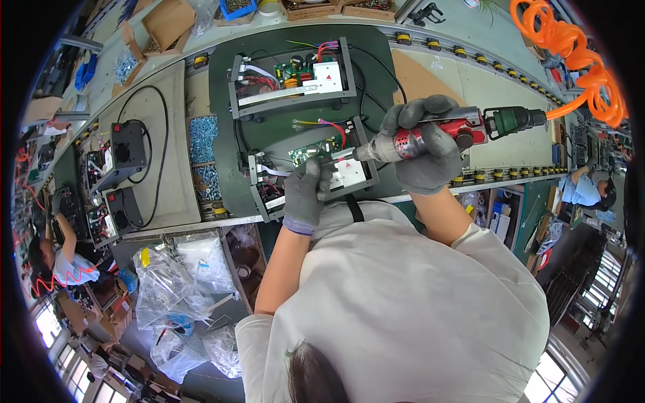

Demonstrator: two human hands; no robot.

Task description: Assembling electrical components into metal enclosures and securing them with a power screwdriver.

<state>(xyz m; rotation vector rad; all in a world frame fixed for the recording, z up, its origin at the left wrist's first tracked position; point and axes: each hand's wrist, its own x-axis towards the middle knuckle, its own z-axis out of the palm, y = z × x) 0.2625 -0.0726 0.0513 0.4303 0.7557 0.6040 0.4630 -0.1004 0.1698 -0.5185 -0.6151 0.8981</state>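
My gloved right hand is wrapped around a red and grey air screwdriver, held nearly level with its bit pointing left. My gloved left hand is closed at the bit's tip, over the near electronic unit; what its fingers pinch is hidden or too small to name. That near unit, an open grey metal frame, carries a green circuit board, a white block and coloured wires. A second open-frame unit of the same kind lies behind it. Both lie on a dark green board.
An orange coiled air hose runs from the screwdriver to the upper right. Trays of screws sit left of the green board. Black-cased units with cables stand farther left. Plastic bags lie lower left. Other people work at both sides.
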